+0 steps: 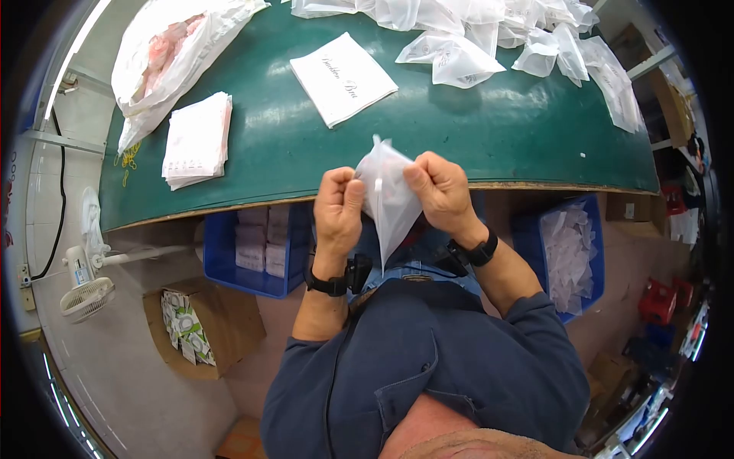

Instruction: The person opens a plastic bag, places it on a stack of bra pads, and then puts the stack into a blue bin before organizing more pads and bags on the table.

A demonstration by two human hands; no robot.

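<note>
A frosted plastic zip bag (390,203) hangs between both hands at the table's near edge, its white slider facing up near the middle. My left hand (339,210) pinches the bag's left side, thumb against curled fingers. On the other side, my right hand (443,191) grips the bag's right edge between thumb and fingers. The bag narrows to a point toward my lap, and what is inside it is blurred by the cloudy plastic. Beyond the hands, a white printed bag (344,79) with script lettering lies flat on the green table (275,145).
Left on the table are a stack of white printed sheets (196,141), a large white bag (214,46) with pink contents and yellow bands (128,162). Frosted bags (451,57) pile up at the back. Below stand blue bins (294,252), a carton (237,329) and a fan (86,294).
</note>
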